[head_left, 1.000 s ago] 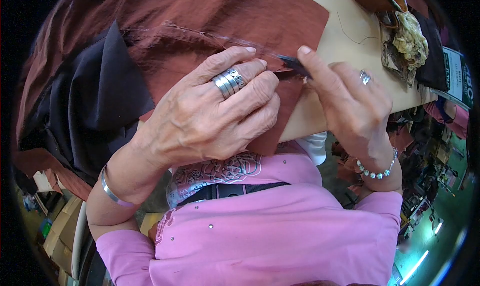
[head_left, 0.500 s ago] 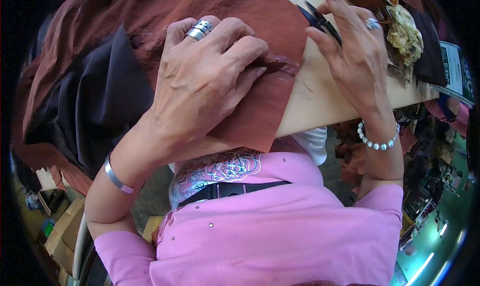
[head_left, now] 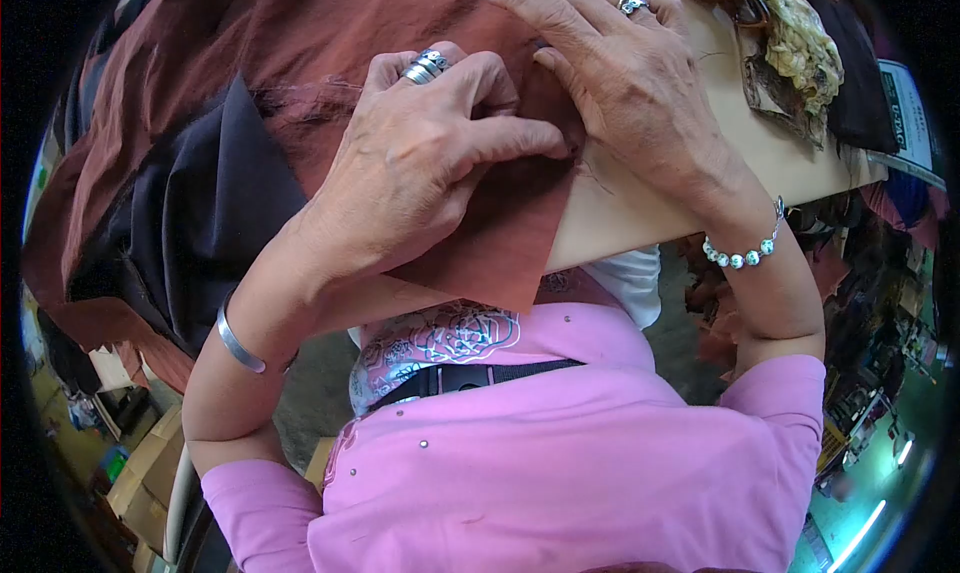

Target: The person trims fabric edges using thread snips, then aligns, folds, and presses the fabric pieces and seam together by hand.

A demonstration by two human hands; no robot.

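Reddish-brown fabric (head_left: pixel 510 238) lies over the pale tabletop, one pointed corner reaching past the front edge. My left hand (head_left: pixel 415 163) rests on it with fingers curled, thumb and fingertips closed on the cloth near its right edge. Close beside it, my right hand (head_left: pixel 645 98) is bent over the same edge, index finger stretched along the fabric. A small dark piece of the black thread snips (head_left: pixel 541 46) shows between that thumb and index finger; the remainder is hidden by the hand. Dark navy cloth (head_left: pixel 200 208) lies against the brown fabric at left.
The pale table (head_left: pixel 640 213) has its front edge close to my body. At the back right lie a crumpled yellowish bundle (head_left: pixel 805 58), dark cloth and a printed label (head_left: pixel 908 113). Cardboard boxes (head_left: pixel 145 483) stand on the floor at lower left.
My right hand has moved left from beside the fabric onto its right edge, and the snips are now mostly covered. My left hand has shifted slightly right, its thumb reaching toward the edge.
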